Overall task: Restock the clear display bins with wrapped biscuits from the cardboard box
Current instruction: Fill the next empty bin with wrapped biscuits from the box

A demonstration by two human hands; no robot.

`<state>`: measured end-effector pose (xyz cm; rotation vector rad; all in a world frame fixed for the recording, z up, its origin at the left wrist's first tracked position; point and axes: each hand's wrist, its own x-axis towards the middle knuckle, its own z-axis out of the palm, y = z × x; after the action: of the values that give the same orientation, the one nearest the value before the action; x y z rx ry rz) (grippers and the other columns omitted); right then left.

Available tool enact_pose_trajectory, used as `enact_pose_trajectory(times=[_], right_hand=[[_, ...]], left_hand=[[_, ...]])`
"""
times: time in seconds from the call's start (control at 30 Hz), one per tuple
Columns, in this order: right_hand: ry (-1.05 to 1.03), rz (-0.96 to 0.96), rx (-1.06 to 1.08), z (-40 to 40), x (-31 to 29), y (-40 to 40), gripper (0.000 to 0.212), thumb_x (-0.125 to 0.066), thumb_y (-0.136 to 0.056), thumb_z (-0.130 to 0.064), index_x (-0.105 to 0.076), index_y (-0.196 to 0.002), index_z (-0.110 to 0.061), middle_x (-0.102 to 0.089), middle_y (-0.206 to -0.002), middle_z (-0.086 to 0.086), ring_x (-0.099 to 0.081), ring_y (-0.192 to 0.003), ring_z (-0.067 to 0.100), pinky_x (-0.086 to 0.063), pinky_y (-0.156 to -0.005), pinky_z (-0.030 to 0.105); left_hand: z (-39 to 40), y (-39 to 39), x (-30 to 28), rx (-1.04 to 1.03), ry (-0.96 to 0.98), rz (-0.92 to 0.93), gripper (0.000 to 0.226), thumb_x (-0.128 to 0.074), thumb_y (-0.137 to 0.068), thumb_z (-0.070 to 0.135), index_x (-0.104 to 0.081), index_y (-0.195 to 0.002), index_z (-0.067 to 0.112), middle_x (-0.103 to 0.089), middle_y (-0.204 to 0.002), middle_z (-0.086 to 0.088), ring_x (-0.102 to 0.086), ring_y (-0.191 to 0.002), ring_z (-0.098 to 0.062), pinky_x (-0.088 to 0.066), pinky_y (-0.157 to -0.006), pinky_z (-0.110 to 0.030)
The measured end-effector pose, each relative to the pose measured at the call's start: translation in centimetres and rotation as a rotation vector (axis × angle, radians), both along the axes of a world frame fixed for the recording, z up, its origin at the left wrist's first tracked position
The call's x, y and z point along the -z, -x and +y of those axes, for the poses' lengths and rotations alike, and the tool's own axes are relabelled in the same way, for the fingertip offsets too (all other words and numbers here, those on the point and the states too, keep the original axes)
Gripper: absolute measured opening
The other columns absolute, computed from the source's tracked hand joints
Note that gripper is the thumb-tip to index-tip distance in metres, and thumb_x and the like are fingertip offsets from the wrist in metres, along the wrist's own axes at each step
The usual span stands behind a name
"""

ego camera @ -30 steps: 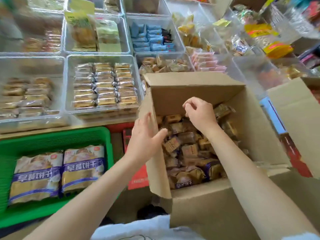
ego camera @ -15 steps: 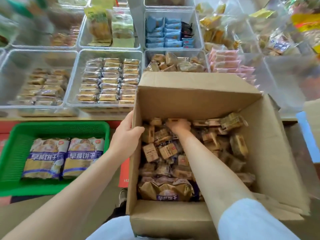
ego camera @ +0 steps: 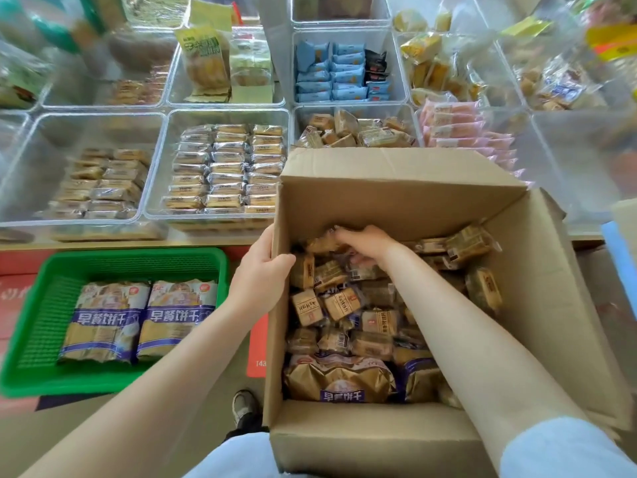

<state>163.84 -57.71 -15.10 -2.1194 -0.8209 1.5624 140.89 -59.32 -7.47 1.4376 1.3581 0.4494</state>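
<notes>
Left hand (ego camera: 262, 270) grips the left wall of the cardboard box (ego camera: 406, 191); right hand (ego camera: 365, 241), deep inside, closes its fingers on wrapped biscuits (ego camera: 339, 303) near the far wall.

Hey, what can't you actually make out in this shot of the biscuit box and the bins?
Head view only:
- Right hand: fingers buried among the wrapped biscuits, so whether it grips one is unclear.
- Cardboard box: its far flap hides the near part of the bin of brown biscuits.
- Bins at the top left and right edges: blurred and cut off.
- Left hand: fingers hidden behind the box wall.
</notes>
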Motion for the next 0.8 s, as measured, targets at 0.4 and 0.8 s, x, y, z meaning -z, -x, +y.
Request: enact_pose_trajectory(times=[0.4, 0.8], right_hand=[[-0.518, 0.542, -0.195, -3.4, -14.0, 6.7, 0.073, -0.071, -0.089, -0.005, -0.038, -0.149, -0.029, -0.063, -0.131, 0.010, -0.066, -0.099, 0.029, -0.056, -0.080, 0.037], [-0.346, 0.199, -0.128, 12.7, -11.9, 34.2, 0.037, -0.068, -0.095, -0.019, -0.055, -0.130, -0.014, -0.070, -0.112, 0.008, -0.071, -0.093, 0.025, -0.060, -0.087, 0.047]], left_hand=[[1.9, 5.4, -3.4, -0.045, 0.151, -0.406, 0.062, -0.057, -0.081, 0.070, -0.063, -0.123, 0.024, -0.072, -0.113, 0.003, -0.067, -0.108, -0.017, -0.052, -0.083, -0.032], [16.1, 29.8, -0.6, -0.153, 0.061, -0.502, 0.043, -0.076, -0.086, 0.023, -0.058, -0.124, 0.025, -0.070, -0.104, -0.003, -0.071, -0.087, -0.014, -0.056, -0.069, -0.028]])
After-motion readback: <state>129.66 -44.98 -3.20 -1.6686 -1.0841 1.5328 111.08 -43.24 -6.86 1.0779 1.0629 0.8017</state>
